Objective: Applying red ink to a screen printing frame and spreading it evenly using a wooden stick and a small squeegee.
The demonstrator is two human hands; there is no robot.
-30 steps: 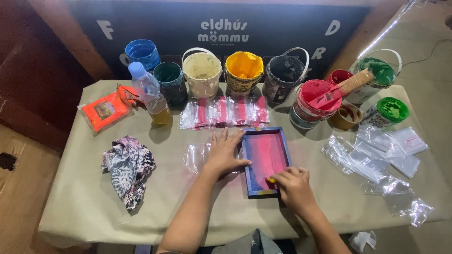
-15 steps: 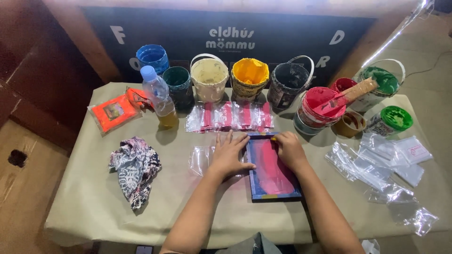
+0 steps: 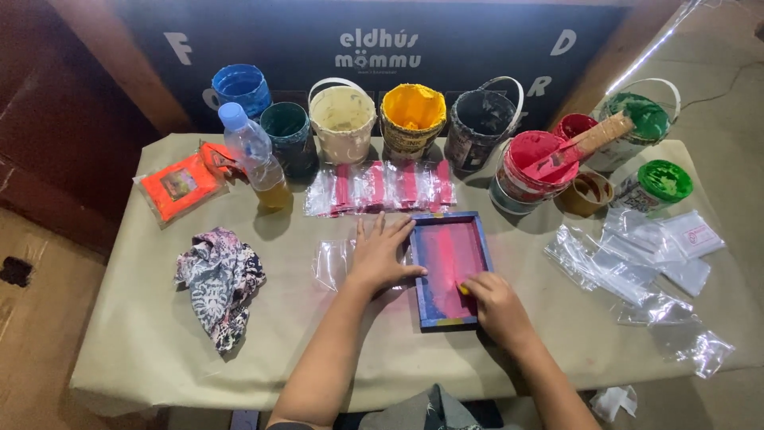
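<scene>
centrally, a small blue-edged frame [image 3: 448, 269] with pink-smeared mesh is laid flat on the paper-covered table [image 3: 143, 334]. the left hand [image 3: 380, 256] is spread flat, fingers splayed, pressed on a clear bag [image 3: 330, 263] and against the frame's left edge. the right hand [image 3: 495, 302] is curled over the frame's near right part, and something small and yellow [image 3: 462, 289] is pinched under its fingertips on the mesh. a row of pink-printed bags [image 3: 380, 188] is laid just behind the frame. paint pots are lined along the far edge, the red pot [image 3: 527, 159] with a wooden stick [image 3: 593, 139] across it. a patterned rag [image 3: 219, 283] is left well to the left, a bottle [image 3: 255, 155] behind it.
</scene>
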